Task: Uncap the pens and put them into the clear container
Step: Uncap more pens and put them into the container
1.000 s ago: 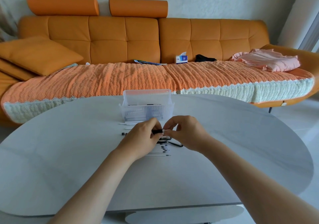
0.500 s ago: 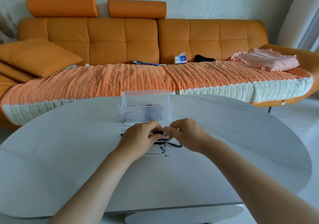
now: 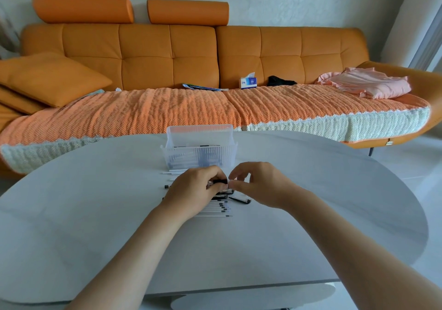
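Left hand (image 3: 195, 187) and right hand (image 3: 260, 185), two in all, with one pen (image 3: 219, 181) between them.
One clear container (image 3: 198, 159), one table (image 3: 95, 214), one loose black cap (image 3: 240, 200), a row of pens (image 3: 215, 210) (partly covered, so uncountable), one sofa (image 3: 167, 51), two bolsters (image 3: 82, 9), one tissue box (image 3: 248, 83).

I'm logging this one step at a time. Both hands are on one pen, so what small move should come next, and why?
Probably pull the hands apart along the pen to slide its cap off. The left hand and right hand pinch one pen between them, seemingly not yet uncapped, and the clear container waits just behind.
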Demonstrator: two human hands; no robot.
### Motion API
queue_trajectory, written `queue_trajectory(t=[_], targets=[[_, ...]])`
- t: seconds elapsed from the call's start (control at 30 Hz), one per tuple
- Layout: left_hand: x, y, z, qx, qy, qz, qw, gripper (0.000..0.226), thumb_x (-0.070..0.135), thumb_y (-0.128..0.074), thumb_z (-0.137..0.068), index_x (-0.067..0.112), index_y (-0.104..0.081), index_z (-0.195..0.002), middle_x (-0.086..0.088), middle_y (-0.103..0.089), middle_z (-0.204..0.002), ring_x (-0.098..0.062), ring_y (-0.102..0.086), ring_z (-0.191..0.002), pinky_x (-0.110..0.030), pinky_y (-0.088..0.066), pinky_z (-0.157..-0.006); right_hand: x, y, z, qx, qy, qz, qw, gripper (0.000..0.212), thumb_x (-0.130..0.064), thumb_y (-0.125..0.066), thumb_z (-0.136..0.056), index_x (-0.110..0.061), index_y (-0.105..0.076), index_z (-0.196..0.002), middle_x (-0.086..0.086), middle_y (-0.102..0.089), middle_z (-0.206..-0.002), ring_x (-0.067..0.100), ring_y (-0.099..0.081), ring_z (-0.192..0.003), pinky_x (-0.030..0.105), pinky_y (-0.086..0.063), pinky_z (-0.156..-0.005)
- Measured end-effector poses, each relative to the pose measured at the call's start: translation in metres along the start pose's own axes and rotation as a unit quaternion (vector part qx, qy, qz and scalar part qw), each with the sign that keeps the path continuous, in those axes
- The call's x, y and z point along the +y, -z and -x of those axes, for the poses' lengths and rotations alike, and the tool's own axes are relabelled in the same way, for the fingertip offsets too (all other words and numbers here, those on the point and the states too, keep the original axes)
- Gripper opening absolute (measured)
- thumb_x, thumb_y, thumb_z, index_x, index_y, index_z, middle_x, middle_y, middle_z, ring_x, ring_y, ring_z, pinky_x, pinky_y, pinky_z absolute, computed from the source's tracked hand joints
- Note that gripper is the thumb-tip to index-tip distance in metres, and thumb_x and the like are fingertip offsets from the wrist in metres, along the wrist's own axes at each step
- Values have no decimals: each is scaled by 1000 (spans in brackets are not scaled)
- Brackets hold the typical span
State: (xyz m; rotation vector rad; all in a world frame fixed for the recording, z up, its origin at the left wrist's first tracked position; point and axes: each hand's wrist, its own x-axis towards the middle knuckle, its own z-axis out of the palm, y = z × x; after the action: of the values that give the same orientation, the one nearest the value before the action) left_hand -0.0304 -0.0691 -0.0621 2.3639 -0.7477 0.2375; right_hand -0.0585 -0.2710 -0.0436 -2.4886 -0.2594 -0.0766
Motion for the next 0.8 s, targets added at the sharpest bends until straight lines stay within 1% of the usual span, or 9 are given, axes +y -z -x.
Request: queue_trajectory(t=[0.07,0.17,0.27,0.37,0.43,0.5,0.6,0.7,0.8], targets=[[1,0,-1,1,1,5,1000,6,34,-70,-87,34,-66,-90,19,-67,-87,-2,-61,-83,-21,-47,-68,0,1,0,15,9,8,1000,6,-40,-71,-86,-37,-67,-89,-20,-65,-86,-4,-57,-63,21,-46,-61],[2,0,0,3,-2,0,1000,5,32,-70,-87,33,-67,-90,19,-67,-86,-1,-60,-82,-20,-46,-67,-1,0,0,20,0,13,1000,7,-37,-69,-88,-36,-67,-81,-21,-64,-82,-4,-55,-62,21,-42,-60],[3,0,1,4,-13,-5,1000,5,31,-71,-86,32,-67,-89,20,-66,-83,-1,-60,-81,-16,-44,-65,-1,-1,0,4,-6,23,1000,10,-39,-63,-91,-34,-69,-85,-23,-64,-81,-2,-56,-61,20,-40,-58],[1,1,0,-2,-13,5,1000,5,30,-71,-86,31,-68,-89,19,-67,-84,-1,-61,-82,-16,-45,-67,-3,1,2,4,13,43,999,9,-39,-63,-92,-33,-70,-91,-21,-65,-86,-2,-55,-65,18,-40,-60],[0,0,-1,-4,-16,17,1000,7,28,-73,-85,31,-68,-89,19,-68,-84,2,-61,-82,-14,-44,-68,-5,1,2,10,14,41,999,9,-36,-64,-92,-32,-71,-91,-19,-65,-87,1,-57,-69,20,-43,-63],[-1,0,-2,0,-18,26,999,9,25,-75,-83,32,-70,-88,21,-67,-82,4,-61,-81,-10,-42,-67,-4,1,1,2,-3,16,1000,11,-35,-63,-92,-31,-72,-88,-19,-66,-83,7,-61,-69,25,-47,-65],[-1,0,-1,1,-26,23,999,10,24,-75,-83,30,-70,-89,23,-65,-80,5,-61,-80,-5,-39,-65,-2,2,0,-18,-28,-3,999,14,-39,-62,-92,-31,-73,-87,-17,-66,-86,9,-63,-72,25,-46,-66],[-2,-1,-1,7,-26,12,1000,7,27,-73,-85,29,-68,-90,17,-67,-83,0,-61,-80,-14,-44,-67,1,4,1,-10,-32,46,998,20,-51,-62,-90,-36,-72,-95,-17,-65,-96,3,-59,-81,23,-45,-70],[-5,-1,-1,21,-13,-2,1000,7,30,-71,-86,30,-66,-91,16,-67,-85,-1,-61,-81,-21,-48,-69,7,5,2,-19,-23,128,991,27,-56,-64,-86,-40,-69,-107,-17,-60,-100,4,-56,-87,24,-45,-73]])
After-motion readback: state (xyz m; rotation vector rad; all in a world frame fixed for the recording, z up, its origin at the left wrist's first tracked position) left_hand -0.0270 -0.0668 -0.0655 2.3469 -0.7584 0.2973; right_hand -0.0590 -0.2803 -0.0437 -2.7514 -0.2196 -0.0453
